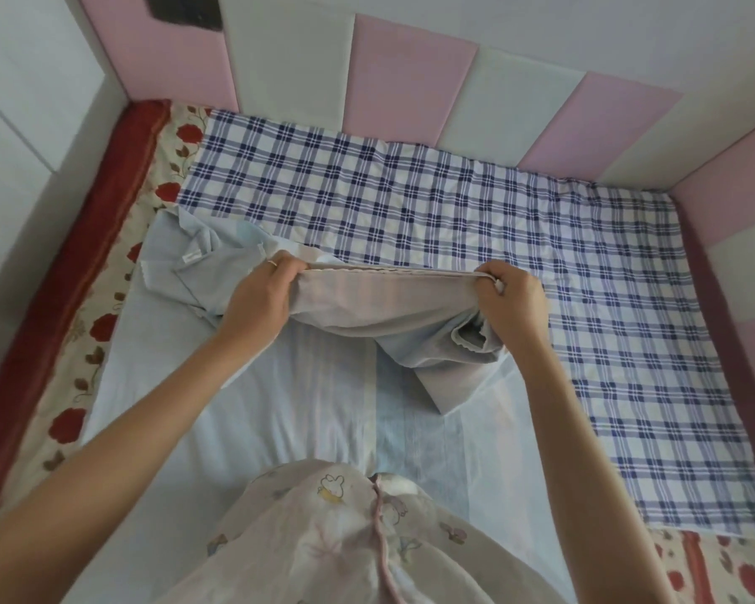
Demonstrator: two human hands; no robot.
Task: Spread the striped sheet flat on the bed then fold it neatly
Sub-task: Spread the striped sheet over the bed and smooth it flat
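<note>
- Fingers of the left hand are curled over and pinch one end of a raised, folded edge of the striped sheet. The fingers of the right hand are curled the same way and pinch the other end, so the edge runs taut between the two hands.
- Pink and white padded panels line the walls round the far and right sides of the bed, which shows a red border on its left.
- A blue-and-white checked sheet lies flat over the far and right parts of the bed, reaching the panels.
- The striped sheet, pale blue with faint stripes, lies on the near left part of the bed and partly overlaps the checked sheet. Its lower part is flat under the forearms. The lifted part hangs from the pinched edge in loose folds, and a rumpled bunch sits to the left of the left hand.
- A flowered cover with red blooms shows as a strip between the red border and the striped sheet.
- A pale garment with a rabbit print fills the bottom middle of the view.
- A small white label sits on the rumpled bunch.
- A thin ring is on one finger of the left hand.
</note>
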